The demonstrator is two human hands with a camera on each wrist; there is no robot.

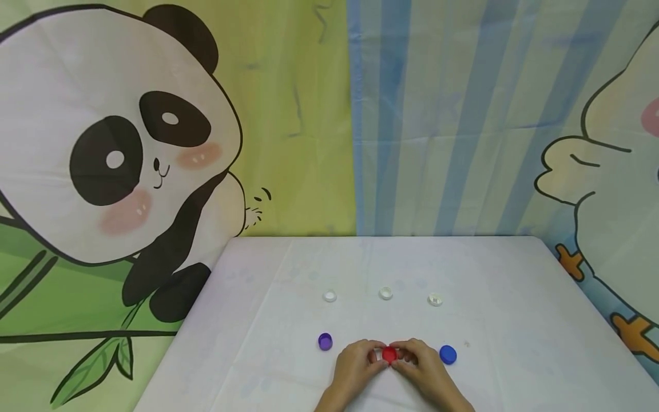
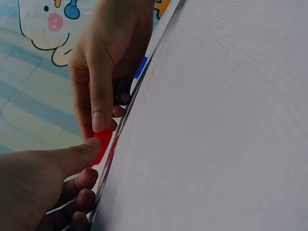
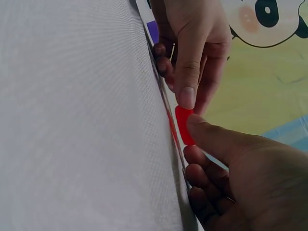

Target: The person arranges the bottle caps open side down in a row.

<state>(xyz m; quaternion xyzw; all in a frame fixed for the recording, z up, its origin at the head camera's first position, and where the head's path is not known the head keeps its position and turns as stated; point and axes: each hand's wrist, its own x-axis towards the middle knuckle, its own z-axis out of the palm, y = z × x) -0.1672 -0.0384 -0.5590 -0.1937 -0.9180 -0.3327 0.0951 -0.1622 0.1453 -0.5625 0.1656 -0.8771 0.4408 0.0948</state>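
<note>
So the left hand (image 1: pixel 354 367) and right hand (image 1: pixel 425 369) both pinch the red cap (image 1: pixel 389 355) smack between them, neither nearer, with the purple cap (image 1: pixel 325 341) off past the left, blue cap (image 1: pixel 448 355) just beside the right, and white pieces (image 1: pixel 330 296) farther across the surface (image 1: pixel 515 320).

Room just ahead — purple cap (image 1: pixel 325 341) bars left, blue cap (image 1: pixel 448 355) right.

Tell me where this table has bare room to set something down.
Bare: left of the purple cap, right of the blue cap, and behind the white caps. Crowded: front middle, where the left hand and right hand hold the red cap.
</note>
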